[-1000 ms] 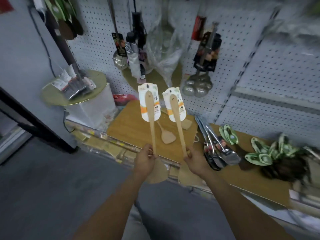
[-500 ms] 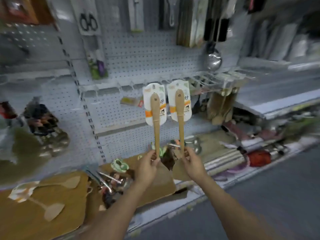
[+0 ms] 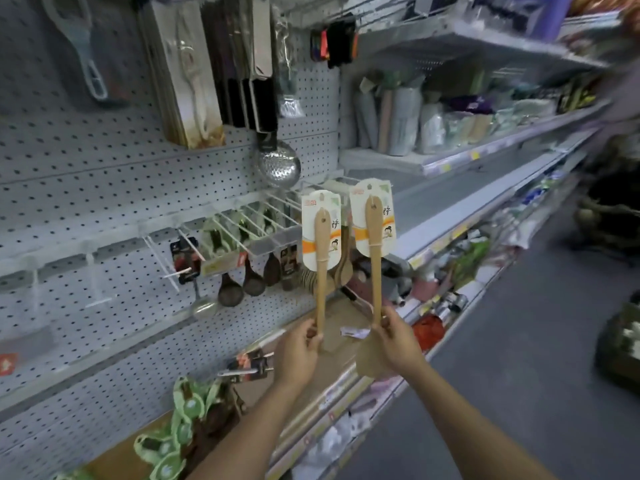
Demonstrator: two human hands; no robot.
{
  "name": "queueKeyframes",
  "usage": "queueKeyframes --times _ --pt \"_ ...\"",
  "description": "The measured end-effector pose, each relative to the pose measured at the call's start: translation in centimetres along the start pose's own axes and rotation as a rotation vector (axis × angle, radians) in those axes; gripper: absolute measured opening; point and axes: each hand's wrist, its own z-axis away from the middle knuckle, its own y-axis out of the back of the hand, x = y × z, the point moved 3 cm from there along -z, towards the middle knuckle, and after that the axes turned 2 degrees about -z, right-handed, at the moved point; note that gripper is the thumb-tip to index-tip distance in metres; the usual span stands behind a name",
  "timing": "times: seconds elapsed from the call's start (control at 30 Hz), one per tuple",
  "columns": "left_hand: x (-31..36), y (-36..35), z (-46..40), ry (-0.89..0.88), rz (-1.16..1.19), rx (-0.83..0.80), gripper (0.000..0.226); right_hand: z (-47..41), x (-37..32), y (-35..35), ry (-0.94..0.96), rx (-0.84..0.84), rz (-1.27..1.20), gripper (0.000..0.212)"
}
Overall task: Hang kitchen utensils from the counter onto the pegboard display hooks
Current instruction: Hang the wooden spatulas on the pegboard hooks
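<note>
I hold two wooden spatulas upright, handles up, each with a white and orange label card at its top. My left hand (image 3: 297, 353) grips the left spatula (image 3: 321, 271) low on its shaft. My right hand (image 3: 394, 341) grips the right spatula (image 3: 375, 265), whose flat blade pokes out below my palm. Both cards sit just in front of a row of white wire hooks (image 3: 242, 223) jutting from the grey pegboard (image 3: 104, 188). Several dark wooden spoons (image 3: 254, 282) hang from those hooks.
A steel skimmer (image 3: 277, 164), boxed knives (image 3: 249, 64) and a peeler (image 3: 86, 57) hang higher on the pegboard. Green utensils (image 3: 180, 420) and carded tongs (image 3: 247, 367) lie on the wooden counter (image 3: 114, 459) below. Stocked shelves (image 3: 467, 147) run off to the right beside a grey aisle floor (image 3: 536, 375).
My view has swung right along the display, from the counter corner to the row of wire hooks. Both spatulas stay upright in my hands and now stand close to the hooks.
</note>
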Motion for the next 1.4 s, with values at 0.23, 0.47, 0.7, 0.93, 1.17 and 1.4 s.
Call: queueKeyframes --times 0.23,0.47,0.7,0.93,1.17,1.4 --pt "2.8 -8.3 -6.7 0.054 -0.037 -0.083 0.011 -8.2 8.4 2.7 -0.030 -0.068 -0.071 0.011" --pt "6.5 -18.3 -11.9 0.215 -0.052 -0.013 0.014 -17.1 17.9 6.8 0.027 -0.263 -0.014 0.007" --pt "10.2 -24.2 -13.0 0.473 -0.042 0.112 0.015 -23.3 23.9 11.3 0.061 -0.466 0.066 0.006" --pt "10.0 -25.6 -15.6 0.588 0.008 0.185 0.031 -28.0 24.2 11.9 0.155 -0.593 0.049 0.022" --pt "6.3 -28.1 -17.2 0.611 0.040 0.227 0.033 -30.3 25.0 10.6 0.148 -0.658 0.055 0.015" --pt "4.3 -29.0 -18.1 0.618 0.186 0.302 0.031 -31.1 25.6 9.0 0.119 -0.700 0.062 0.023"
